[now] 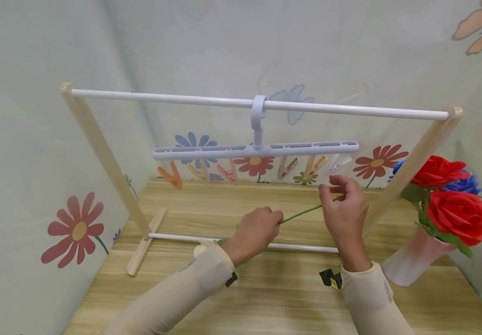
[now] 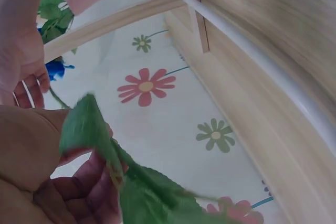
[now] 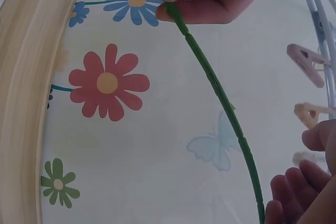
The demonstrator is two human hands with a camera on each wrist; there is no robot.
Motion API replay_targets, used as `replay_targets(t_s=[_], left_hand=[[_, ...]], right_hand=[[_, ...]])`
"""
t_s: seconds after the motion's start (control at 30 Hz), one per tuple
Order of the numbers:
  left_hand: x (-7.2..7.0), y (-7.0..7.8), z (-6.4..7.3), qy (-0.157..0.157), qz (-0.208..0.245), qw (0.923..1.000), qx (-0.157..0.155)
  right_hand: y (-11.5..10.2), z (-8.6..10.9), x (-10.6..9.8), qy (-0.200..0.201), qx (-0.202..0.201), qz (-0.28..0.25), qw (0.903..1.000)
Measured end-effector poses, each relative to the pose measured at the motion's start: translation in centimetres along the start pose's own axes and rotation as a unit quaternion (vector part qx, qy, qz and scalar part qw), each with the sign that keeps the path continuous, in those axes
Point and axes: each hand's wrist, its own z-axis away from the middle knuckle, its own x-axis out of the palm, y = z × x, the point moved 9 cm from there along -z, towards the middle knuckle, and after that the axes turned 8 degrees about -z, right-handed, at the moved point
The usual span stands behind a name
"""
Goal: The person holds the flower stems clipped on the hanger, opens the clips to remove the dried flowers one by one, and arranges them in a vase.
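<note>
My left hand (image 1: 254, 235) pinches a thin green artificial flower stem (image 1: 301, 214) below the hanger. Green leaves (image 2: 152, 198) spread from the stem by the left palm in the left wrist view, and a pale, petal-like piece (image 1: 201, 248) shows beside the left sleeve. The stem slants up to my right hand (image 1: 346, 216), where its far end lies by the palm. The right thumb and fingers are loosely bent and apart. Just above the right fingertips hangs a clear clothespin (image 1: 338, 164), last in the row on a pale blue hanger (image 1: 215, 153).
The hanger hooks over the white top bar (image 1: 161, 97) of a wooden-sided rack (image 1: 107, 160). Several other clothespins hang from it, including an orange one (image 1: 170, 175). At right, a pink-and-white vase (image 1: 412, 260) holds red roses (image 1: 458, 216) and blue flowers. A white lower bar (image 1: 303, 248) crosses near the table.
</note>
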Motion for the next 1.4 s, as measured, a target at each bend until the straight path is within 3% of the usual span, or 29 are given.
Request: replay_targets(t_s=[0.1,0.2,0.3,0.4,0.53,0.67,0.9,1.03,1.23,1.3,1.4], left_hand=[[-0.3,0.2,0.1,0.012,-0.021,0.9997,0.005],[-1.0,0.6,0.4,0.044,-0.058,0.9971,0.021],[-1.8,1.1,0.7,0.072,-0.091,0.9926,0.036],[-2.4,1.5,0.9,0.081,-0.109,0.9897,0.045],[-2.8,1.8,1.0,0.08,-0.134,0.9865,0.05],[-3.1,2.3,1.3,0.087,-0.155,0.9823,0.058],[-3.2,3.2,1.7,0.06,-0.186,0.979,0.059],[-3.6,3.8,1.9,0.079,-0.206,0.9733,0.062],[-5.0,5.2,2.7,0.169,-0.193,0.9623,0.091],[-5.7,5.8,2.9,0.211,-0.163,0.9571,0.115],[-6.6,7.0,3.4,0.257,-0.083,0.9472,0.172]], right_hand=[[-0.7,0.7,0.4,-0.025,-0.036,0.028,0.9987],[-1.7,1.7,1.2,-0.067,-0.088,0.064,0.9919],[-2.6,3.0,2.3,-0.121,-0.142,0.105,0.9768],[-2.9,4.3,3.4,-0.176,-0.178,0.144,0.9574],[-2.3,5.9,4.5,-0.239,-0.183,0.185,0.9354],[-1.3,7.1,5.2,-0.283,-0.16,0.194,0.9256],[-0.9,8.2,5.3,-0.285,-0.163,0.201,0.9227],[-0.9,8.7,5.2,-0.282,-0.17,0.214,0.9198],[-1.2,9.1,4.1,-0.247,-0.203,0.206,0.925],[-1.0,9.0,3.3,-0.226,-0.206,0.196,0.9317],[-0.6,8.7,1.9,-0.194,-0.203,0.176,0.9436]])
